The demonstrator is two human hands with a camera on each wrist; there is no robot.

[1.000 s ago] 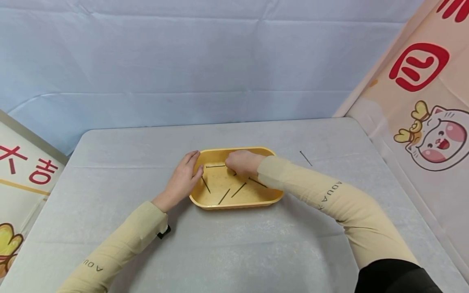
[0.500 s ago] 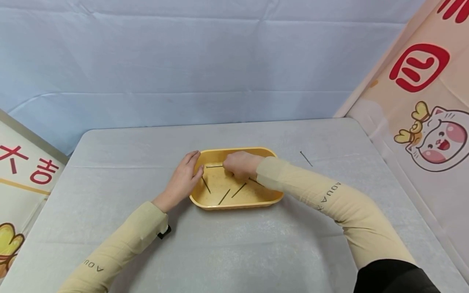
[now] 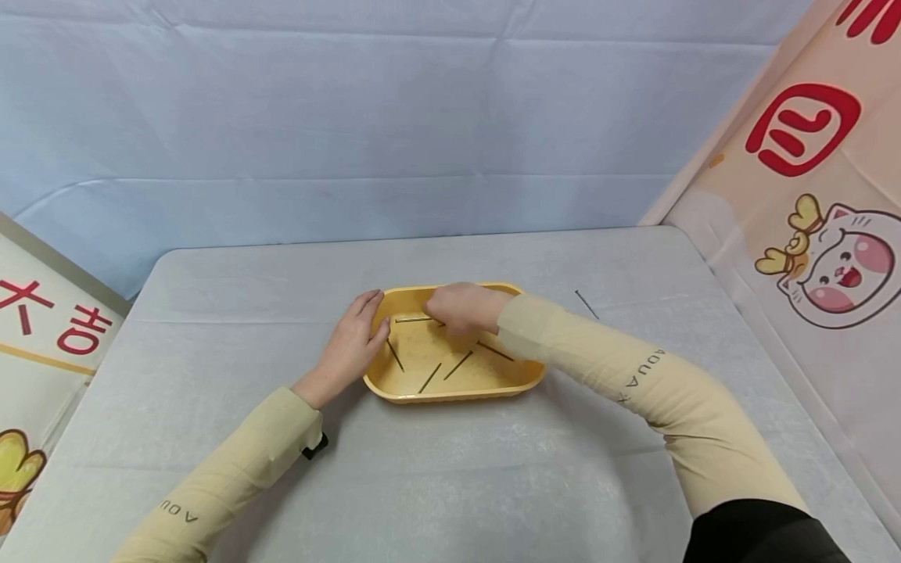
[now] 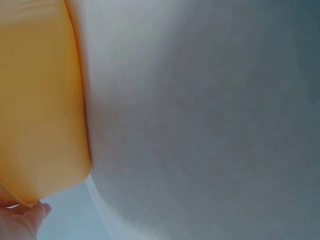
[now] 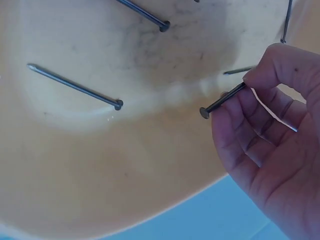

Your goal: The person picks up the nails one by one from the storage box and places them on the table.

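Observation:
A shallow yellow tray with rounded corners sits on the table. My left hand grips its left end, thumb over the rim and fingers along the outside; the left wrist view shows fingertips at the rim beside the tray's outer wall. Inside the tray, toward the far side, is my right hand, slightly blurred. Between its thumb and fingers it pinches a dark metal nail, head sticking out. Several more nails lie scattered on the tray floor, among them one near the front and one by the left side.
One nail lies on the table to the right of the tray. The grey-white tabletop extends around it. A pale cloth wall stands behind, with printed panels at either side.
My right hand has shifted slightly left and toward the tray's far side over the last second. The left hand and the tray stay in place.

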